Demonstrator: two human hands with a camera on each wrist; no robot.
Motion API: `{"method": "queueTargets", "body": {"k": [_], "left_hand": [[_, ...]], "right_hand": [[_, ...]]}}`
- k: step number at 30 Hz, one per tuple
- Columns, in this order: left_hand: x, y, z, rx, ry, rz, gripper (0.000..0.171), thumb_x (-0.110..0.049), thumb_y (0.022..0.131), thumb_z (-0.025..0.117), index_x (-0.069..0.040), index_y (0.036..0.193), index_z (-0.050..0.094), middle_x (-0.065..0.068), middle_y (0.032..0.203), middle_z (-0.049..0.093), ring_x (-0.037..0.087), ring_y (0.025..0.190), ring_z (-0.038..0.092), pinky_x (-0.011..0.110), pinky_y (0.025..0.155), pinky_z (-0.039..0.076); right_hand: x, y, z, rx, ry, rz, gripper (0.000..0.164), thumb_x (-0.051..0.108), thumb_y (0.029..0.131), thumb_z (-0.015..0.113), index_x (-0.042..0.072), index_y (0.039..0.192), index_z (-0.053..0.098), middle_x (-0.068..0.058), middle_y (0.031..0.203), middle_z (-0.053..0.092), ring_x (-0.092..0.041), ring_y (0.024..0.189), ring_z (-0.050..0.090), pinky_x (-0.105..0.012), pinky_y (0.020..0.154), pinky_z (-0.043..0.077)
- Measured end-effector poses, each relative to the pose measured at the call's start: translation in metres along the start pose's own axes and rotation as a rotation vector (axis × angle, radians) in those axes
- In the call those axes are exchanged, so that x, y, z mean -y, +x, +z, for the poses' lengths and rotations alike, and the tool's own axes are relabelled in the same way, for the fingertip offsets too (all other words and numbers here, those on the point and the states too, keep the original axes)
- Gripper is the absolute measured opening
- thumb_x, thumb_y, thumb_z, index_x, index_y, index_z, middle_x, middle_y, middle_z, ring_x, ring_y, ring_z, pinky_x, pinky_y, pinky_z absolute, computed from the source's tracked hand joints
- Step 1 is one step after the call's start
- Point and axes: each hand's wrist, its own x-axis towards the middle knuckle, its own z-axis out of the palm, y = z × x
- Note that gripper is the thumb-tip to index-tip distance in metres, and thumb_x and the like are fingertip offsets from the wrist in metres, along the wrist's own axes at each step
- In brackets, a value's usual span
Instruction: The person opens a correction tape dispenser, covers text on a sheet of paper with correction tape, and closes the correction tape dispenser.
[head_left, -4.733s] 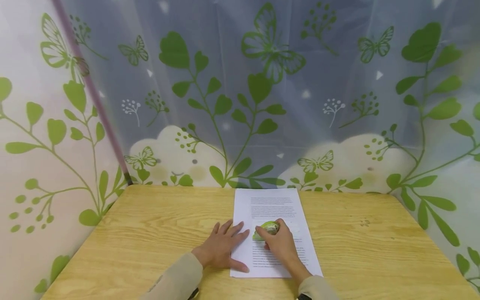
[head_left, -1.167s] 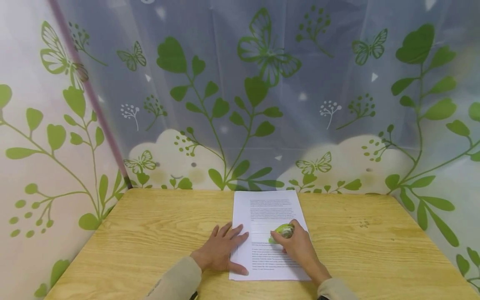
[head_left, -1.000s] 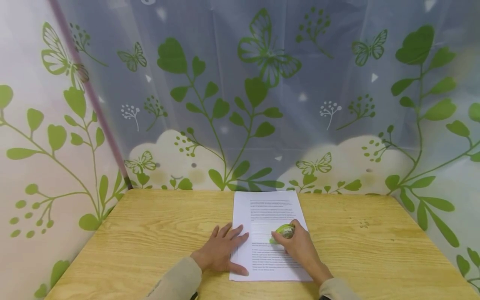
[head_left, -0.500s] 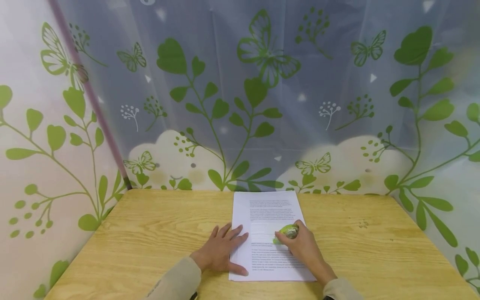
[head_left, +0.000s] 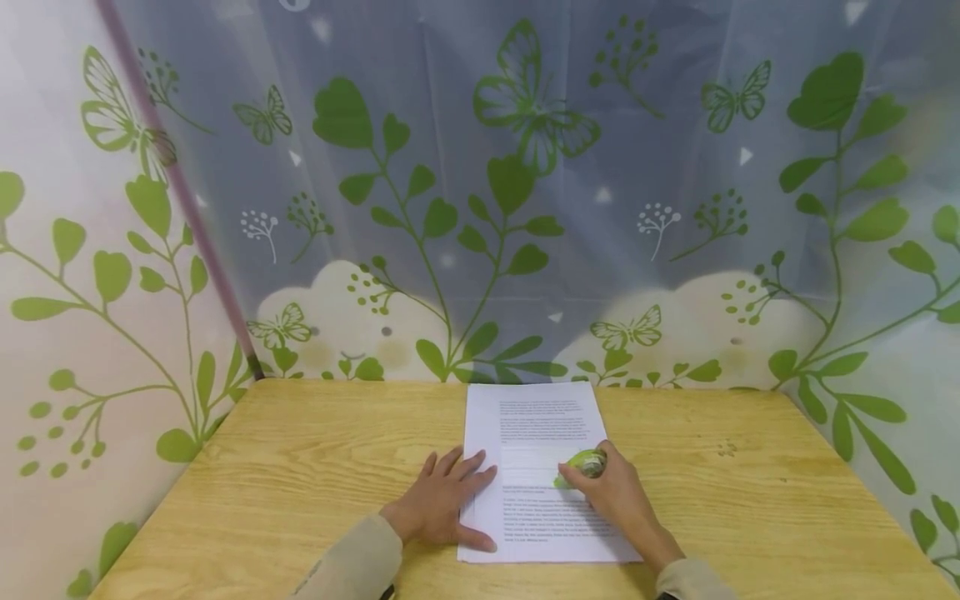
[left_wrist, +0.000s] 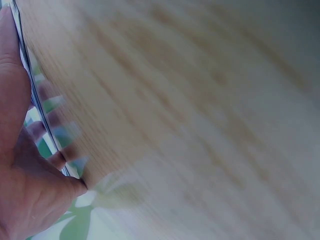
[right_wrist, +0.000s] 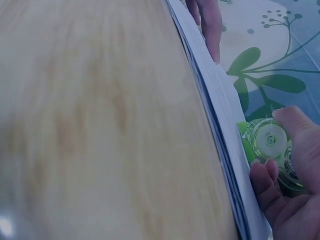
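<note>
A stack of printed paper (head_left: 483, 417) lies on the wooden table, text running above and below a white band with faint lines. My left hand (head_left: 441, 502) rests flat on its left edge, fingers spread. In my right hand (head_left: 618, 493) a green, see-through correction tape dispenser (head_left: 588, 461) is gripped between thumb and fingers. Its tip points down and left, at the paper near the right end of the white band. The right wrist view shows the round spool inside the dispenser (right_wrist: 270, 140), with the right hand (right_wrist: 295, 185) curled about it at the stack's edge.
The wooden table (head_left: 322, 450) spreads to both sides of the paper. Behind it hangs a grey-blue curtain (head_left: 465, 108) with green leaves and butterflies. A pinkish pole (head_left: 198, 208) slants down at the table's back left corner.
My right hand has slid the correction tape dispenser rightward across the paper, from near the middle of the lines toward the right margin. My left hand stays in place.
</note>
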Motion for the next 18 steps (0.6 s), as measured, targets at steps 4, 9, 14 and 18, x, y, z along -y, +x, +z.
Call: {"method": "queueTargets", "body": {"k": [4, 9, 14, 18], "left_hand": [[-0.001, 0.0, 0.0, 0.003, -0.009, -0.004, 0.101, -0.077, 0.072, 0.056, -0.018, 0.15, 0.032, 0.008, 0.156, 0.023, 0.041, 0.14, 0.016, 0.063, 0.106, 0.015], [0.0, 0.0, 0.001, 0.007, -0.005, -0.008, 0.1, -0.078, 0.073, 0.055, -0.019, 0.15, 0.032, 0.007, 0.156, 0.022, 0.04, 0.14, 0.016, 0.063, 0.106, 0.014], [0.0, 0.0, 0.0, 0.007, 0.003, -0.013, 0.1, -0.078, 0.072, 0.056, -0.019, 0.15, 0.033, 0.007, 0.156, 0.023, 0.04, 0.14, 0.016, 0.063, 0.106, 0.015], [0.0, 0.001, 0.0, 0.01, 0.003, -0.012, 0.1, -0.079, 0.073, 0.054, -0.02, 0.15, 0.032, 0.006, 0.156, 0.022, 0.04, 0.14, 0.016, 0.063, 0.106, 0.015]], "right_hand": [[-0.002, 0.0, -0.002, -0.009, -0.017, -0.008, 0.051, 0.043, 0.079, 0.076, 0.005, 0.092, 0.045, -0.006, 0.073, 0.055, -0.015, 0.054, 0.053, -0.027, 0.05, 0.045], [-0.005, 0.0, -0.005, -0.01, -0.018, -0.003, 0.052, 0.045, 0.079, 0.076, 0.005, 0.092, 0.046, -0.006, 0.074, 0.056, -0.015, 0.056, 0.053, -0.027, 0.051, 0.045], [-0.007, 0.002, -0.009, -0.006, -0.043, 0.002, 0.054, 0.047, 0.079, 0.075, 0.004, 0.097, 0.048, -0.006, 0.079, 0.057, -0.015, 0.061, 0.054, -0.028, 0.054, 0.045], [-0.008, 0.002, -0.012, -0.005, -0.061, 0.003, 0.056, 0.048, 0.079, 0.074, 0.003, 0.104, 0.051, -0.006, 0.082, 0.057, -0.015, 0.065, 0.053, -0.029, 0.057, 0.045]]}}
